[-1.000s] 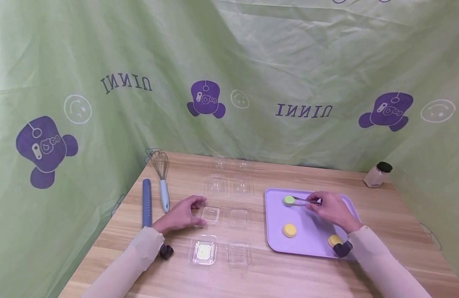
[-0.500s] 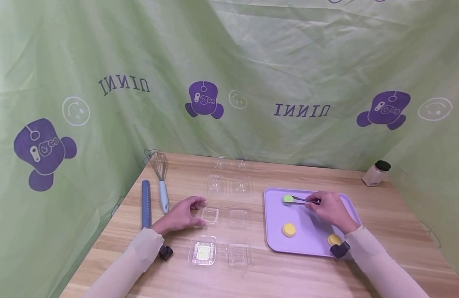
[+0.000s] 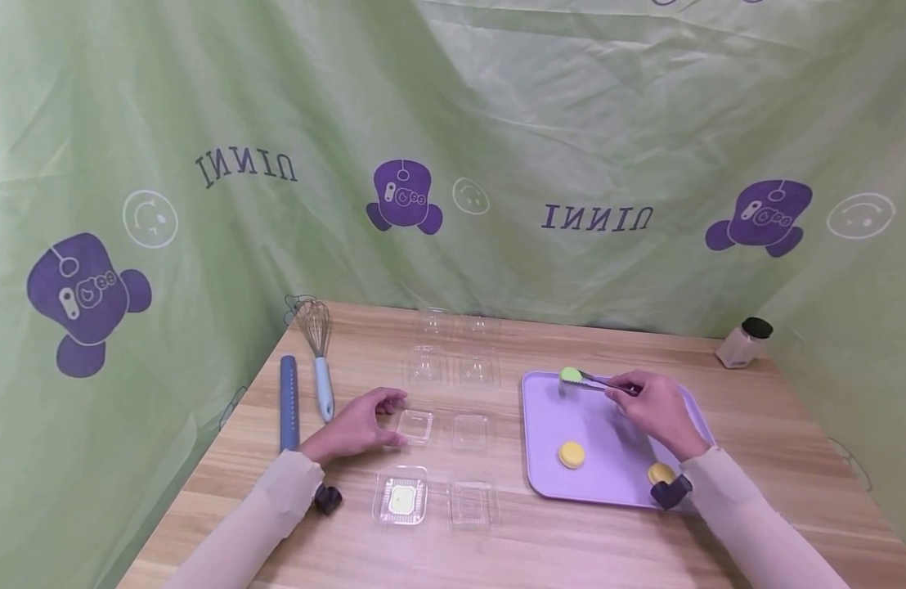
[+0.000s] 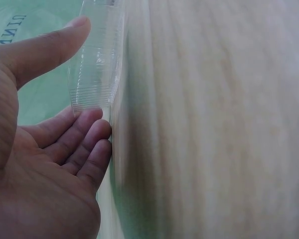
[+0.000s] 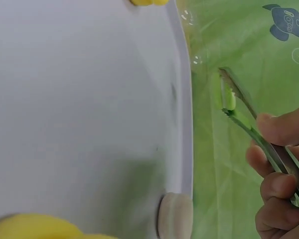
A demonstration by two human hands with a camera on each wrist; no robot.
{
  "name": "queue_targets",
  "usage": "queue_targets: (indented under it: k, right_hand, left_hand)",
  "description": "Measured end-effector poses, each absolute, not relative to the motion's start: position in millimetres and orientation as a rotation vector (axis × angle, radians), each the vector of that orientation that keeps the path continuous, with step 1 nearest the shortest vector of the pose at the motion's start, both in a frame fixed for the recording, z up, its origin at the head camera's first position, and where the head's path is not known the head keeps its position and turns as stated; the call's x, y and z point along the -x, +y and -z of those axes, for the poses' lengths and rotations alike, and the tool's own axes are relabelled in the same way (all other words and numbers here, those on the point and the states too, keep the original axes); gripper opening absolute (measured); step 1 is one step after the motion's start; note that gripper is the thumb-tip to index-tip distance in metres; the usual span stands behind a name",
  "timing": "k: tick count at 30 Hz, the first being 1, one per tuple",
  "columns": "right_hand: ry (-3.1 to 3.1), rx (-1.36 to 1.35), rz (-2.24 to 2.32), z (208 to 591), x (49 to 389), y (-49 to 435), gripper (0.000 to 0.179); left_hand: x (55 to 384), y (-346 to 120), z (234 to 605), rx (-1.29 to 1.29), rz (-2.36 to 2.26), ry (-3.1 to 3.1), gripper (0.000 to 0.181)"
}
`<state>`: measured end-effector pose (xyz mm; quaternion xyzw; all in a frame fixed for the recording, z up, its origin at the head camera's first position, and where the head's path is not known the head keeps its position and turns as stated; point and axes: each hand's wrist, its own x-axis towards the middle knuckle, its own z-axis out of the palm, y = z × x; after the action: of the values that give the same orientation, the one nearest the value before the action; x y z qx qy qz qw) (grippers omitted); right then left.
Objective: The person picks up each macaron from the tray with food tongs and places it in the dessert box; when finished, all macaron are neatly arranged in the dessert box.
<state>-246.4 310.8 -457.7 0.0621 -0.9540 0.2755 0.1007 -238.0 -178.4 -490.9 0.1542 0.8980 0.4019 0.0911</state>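
Observation:
My right hand [image 3: 659, 413] grips slim metal tongs [image 5: 249, 130], thumb on one side and fingers curled round the other. Their serrated tips pinch a green macaron [image 3: 570, 375] above the far-left part of the purple tray [image 3: 600, 488]. A yellow macaron [image 3: 571, 455] lies on the tray, and another yellow macaron [image 3: 661, 474] is partly covered by the wrist camera. My left hand [image 3: 357, 424] lies beside a clear plastic container [image 3: 416, 426], thumb and fingers spread apart. In the left wrist view its fingertips [image 4: 100, 130] are right at the container's ribbed wall.
More clear plastic containers [image 3: 471, 431] stand in rows; the front-left container [image 3: 381, 509] has something pale yellow-green inside. A whisk [image 3: 323, 384] and a blue strip with a row of holes [image 3: 289, 401] lie at the left. A black-lidded jar [image 3: 743, 345] stands far right.
The tongs have lifted the green macaron off the tray, and my right hand has risen slightly with them. My left hand stays in place.

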Motion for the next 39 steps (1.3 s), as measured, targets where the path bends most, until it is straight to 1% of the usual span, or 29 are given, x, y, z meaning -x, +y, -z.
queue_targets:
  k: [6,12,19,28,39]
  right_hand:
    - [-2.681,-0.124,-0.815,447,246,309,0.021]
    - [-2.467,-0.138,-0.816,435,251,302,0.015]
    - [-2.336,-0.238,-0.862,416,254,280,0.012]
    - [-2.251,-0.361,-0.959,397,263,241,0.015]
    - [-2.240,-0.517,-1.020,391,266,204,0.016]
  left_hand:
    - [238,-179,490,-0.478,-1.197,2.669,0.081]
    - [239,-178,492,-0.479,-1.204,2.656,0.082]
    - [239,-177,494,-0.468,-1.220,2.650,0.081]
    - [239,-178,493,-0.458,-1.209,2.661,0.081]
    - [242,-179,496,-0.469,-1.204,2.668,0.080]
